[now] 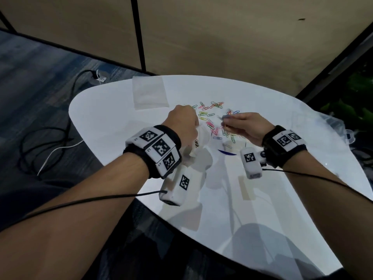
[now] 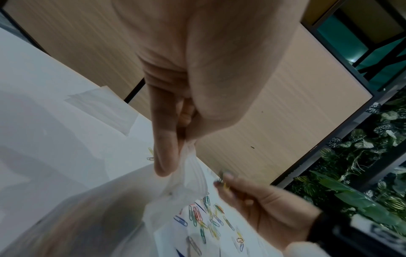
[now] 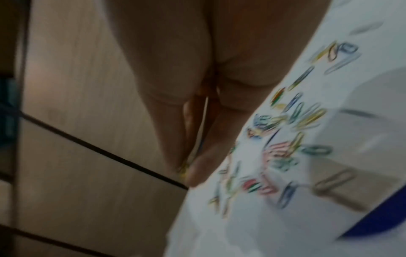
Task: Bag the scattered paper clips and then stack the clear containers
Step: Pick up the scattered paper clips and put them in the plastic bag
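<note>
Colourful paper clips (image 1: pixel 212 118) lie scattered on the white round table (image 1: pixel 113 118), also seen in the left wrist view as paper clips (image 2: pixel 204 219) and blurred in the right wrist view as paper clips (image 3: pixel 283 151). My left hand (image 1: pixel 184 123) pinches the rim of a clear plastic bag (image 1: pixel 193 150) that hangs below it; the bag (image 2: pixel 182 187) shows a few clips inside. My right hand (image 1: pixel 240 126) hovers over the pile and pinches a few clips (image 2: pixel 223 177) between thumb and fingertips, just right of the bag's mouth.
A second flat clear bag (image 1: pixel 149 91) lies at the table's far left edge. Clear plastic containers (image 1: pixel 341 126) sit at the right edge. Black and white cables (image 1: pixel 50 142) run over the floor on the left. A wood-panel wall stands behind the table.
</note>
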Demonstrator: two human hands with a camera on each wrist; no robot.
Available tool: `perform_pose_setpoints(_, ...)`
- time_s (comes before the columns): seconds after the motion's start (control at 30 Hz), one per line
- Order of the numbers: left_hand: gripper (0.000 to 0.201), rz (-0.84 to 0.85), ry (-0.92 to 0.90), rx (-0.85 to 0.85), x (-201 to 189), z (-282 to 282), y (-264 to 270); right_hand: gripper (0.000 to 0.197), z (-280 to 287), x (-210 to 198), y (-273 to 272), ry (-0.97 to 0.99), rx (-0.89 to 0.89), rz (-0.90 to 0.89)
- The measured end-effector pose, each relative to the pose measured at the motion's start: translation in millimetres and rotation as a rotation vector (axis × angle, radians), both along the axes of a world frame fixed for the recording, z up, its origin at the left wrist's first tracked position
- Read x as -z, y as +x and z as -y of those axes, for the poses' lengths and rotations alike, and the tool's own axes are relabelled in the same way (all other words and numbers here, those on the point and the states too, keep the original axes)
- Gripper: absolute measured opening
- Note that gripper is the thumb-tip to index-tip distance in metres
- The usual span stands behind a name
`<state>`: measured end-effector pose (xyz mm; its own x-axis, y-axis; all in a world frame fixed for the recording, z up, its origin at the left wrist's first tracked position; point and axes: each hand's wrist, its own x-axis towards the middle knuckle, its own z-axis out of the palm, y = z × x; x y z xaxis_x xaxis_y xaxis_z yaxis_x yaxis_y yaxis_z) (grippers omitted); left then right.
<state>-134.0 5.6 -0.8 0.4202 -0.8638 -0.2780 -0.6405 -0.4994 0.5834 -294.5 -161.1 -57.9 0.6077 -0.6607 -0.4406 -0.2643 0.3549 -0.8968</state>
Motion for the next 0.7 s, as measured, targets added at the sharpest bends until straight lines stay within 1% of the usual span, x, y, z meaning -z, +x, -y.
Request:
perform_pose_setpoints(0.07, 0.029, 0.011, -0.01, -0.015, 0.5, 7.1, -6.4, 0.018, -17.5, -20.9, 1.5, 0.058, -0.154, 0.087)
perform_pose_setpoints(0.13, 0.028, 0.027, -0.012, -0.028, 0.8, 13.6, -11.7, 0.018, -29.8, -29.9, 5.2, 0.05, -0.266, 0.05)
perform_pose_setpoints(0.2, 0.027, 0.039, -0.015, -0.039, 1.3, 19.0, -15.8, 0.013, -36.8, -30.1, 12.5, -0.095, -0.3, -0.076)
perform_pose_setpoints(0.27, 0.026, 0.049, -0.017, -0.034, 1.0, 24.7, -21.4, 0.012, -38.9, -28.9, 17.9, -0.339, -0.341, -0.216)
perform_pose_setpoints(0.3, 0.025, 0.048, -0.012, -0.028, 1.1, 27.6, -24.4, 0.012, -39.0, -28.5, 19.3, -0.456, -0.394, -0.284)
perform_pose_setpoints(0.33, 0.025, 0.047, -0.01, -0.024, 0.8, 30.0, -25.5, 0.013, -39.5, -30.3, 21.6, -0.532, -0.447, -0.326)
perform_pose_setpoints(0.37, 0.024, 0.043, -0.007, -0.025, 0.8, 31.8, -26.3, 0.013, -39.6, -32.7, 23.0, -0.55, -0.481, -0.33)
perform_pose_setpoints(0.4, 0.025, 0.038, -0.009, -0.032, 1.2, 33.9, -26.5, 0.014, -38.2, -36.3, 22.9, -0.503, -0.474, -0.294)
perform_pose_setpoints(0.47, 0.027, 0.018, -0.026, -0.062, 2.6, 36.0, -24.4, 0.014, -23.0, -39.1, 16.4, -0.37, -0.358, -0.191)
perform_pose_setpoints(0.5, 0.027, 0.004, -0.036, -0.08, 3.5, 36.1, -22.4, 0.014, -11.3, -37.8, 9.8, -0.359, -0.266, -0.166)
perform_pose_setpoints(0.53, 0.028, -0.012, -0.046, -0.096, 4.2, 35.8, -20.2, 0.014, 3.5, -32.6, 0.8, -0.396, -0.169, -0.185)
perform_pose_setpoints(0.57, 0.028, -0.026, -0.048, -0.106, 5.2, 34.9, -18.0, 0.015, 21.0, -22.5, -10.6, -0.48, -0.084, -0.278)
perform_pose_setpoints(0.6, 0.029, -0.038, -0.054, -0.112, 5.6, 33.5, -16.0, 0.019, 39.1, -8.6, -24.7, -0.598, -0.036, -0.456)
perform_pose_setpoints(0.63, 0.029, -0.045, -0.058, -0.118, 6.2, 31.6, -13.6, 0.029, 52.1, 6.9, -38.5, -0.692, -0.032, -0.677)
perform_pose_setpoints(0.67, 0.029, -0.05, -0.067, -0.119, 6.6, 29.6, -11.6, 0.042, 63.0, 24.5, -54.0, -0.71, -0.061, -0.873)
perform_pose_setpoints(0.7, 0.028, -0.053, -0.076, -0.119, 7.3, 27.4, -9.8, 0.053, 69.2, 41.5, -66.5, -0.666, -0.095, -0.99)
